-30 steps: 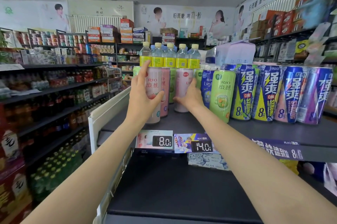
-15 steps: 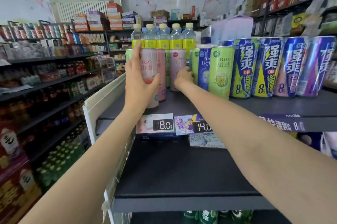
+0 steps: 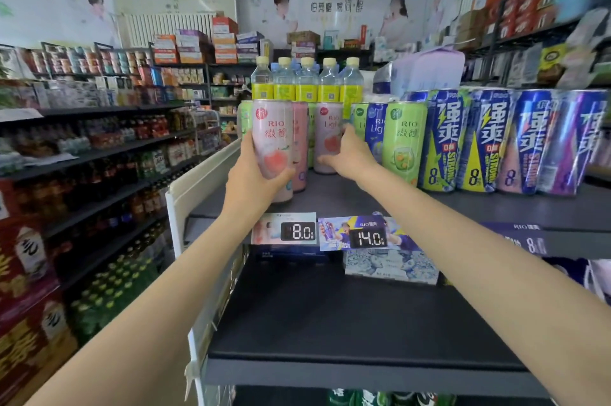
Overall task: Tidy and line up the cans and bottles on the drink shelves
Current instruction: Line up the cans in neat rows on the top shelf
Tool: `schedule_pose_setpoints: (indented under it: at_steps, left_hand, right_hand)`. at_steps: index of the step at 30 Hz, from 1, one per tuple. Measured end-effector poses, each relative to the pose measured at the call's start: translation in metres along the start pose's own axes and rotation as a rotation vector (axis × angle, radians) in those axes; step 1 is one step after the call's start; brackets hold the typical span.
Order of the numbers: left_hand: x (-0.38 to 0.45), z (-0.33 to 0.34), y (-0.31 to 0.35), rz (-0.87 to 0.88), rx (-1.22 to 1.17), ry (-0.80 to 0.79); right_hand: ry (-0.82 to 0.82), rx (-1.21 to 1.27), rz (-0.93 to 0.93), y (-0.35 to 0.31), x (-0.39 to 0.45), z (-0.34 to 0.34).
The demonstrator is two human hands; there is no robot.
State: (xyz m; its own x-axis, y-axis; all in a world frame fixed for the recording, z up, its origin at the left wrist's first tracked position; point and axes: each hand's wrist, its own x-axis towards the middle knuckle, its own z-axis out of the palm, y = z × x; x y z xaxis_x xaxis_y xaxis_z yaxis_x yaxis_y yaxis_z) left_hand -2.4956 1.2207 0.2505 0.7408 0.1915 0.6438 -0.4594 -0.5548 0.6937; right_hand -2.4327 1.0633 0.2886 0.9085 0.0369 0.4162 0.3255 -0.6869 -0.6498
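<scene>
**Pink cans in both hands at the drink shelf**

Pink is the colour of the two cans the person handles. The left hand grips the front pink can from the left side, with the thumb curled under its lower front and the fingers behind it. This can stands near the front of the dark shelf, at the left end of the row. Just behind it another pale pink can is partly hidden. The right hand holds the second pink can, which stands further back; the fingers wrap its right side and the thumb lies low across the front. Just right of this hand are a blue can and a green can, then a row of tall blue cans going to the right. Behind the cans stand clear bottles with yellow labels and pale caps. Two price tags hang on the shelf edge below the hands.
</scene>
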Motion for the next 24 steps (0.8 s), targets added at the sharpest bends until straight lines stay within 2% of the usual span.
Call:
schedule_pose_setpoints:
  at_steps: [4,9,12,16,21,24]
  left_hand:
    - [-0.003,-0.001,0.013,-0.041,0.024,-0.017]
    - [-0.007,0.025,0.040,0.082,0.083,-0.152]
    - [0.002,0.052,0.047,0.085,0.067,-0.187]
    - [0.017,0.081,0.045,-0.061,-0.002,-0.185]
    - [0.037,0.098,0.037,-0.128,0.070,-0.215]
    - [0.044,0.105,0.031,-0.243,-0.029,-0.262]
  right_hand:
    - [0.068,0.037,-0.140,0.003,-0.037,-0.030]
    - [0.360,-0.118,-0.448,0.011,-0.053,-0.065]
    - [0.474,-0.203,-0.467,0.027,-0.047,-0.082]
    - [0.370,-0.240,-0.333,0.048,-0.035,-0.081]
    - [0.303,-0.003,-0.300,0.057,-0.035,-0.070]
    - [0.240,0.108,-0.202,0.067,-0.034,-0.064]
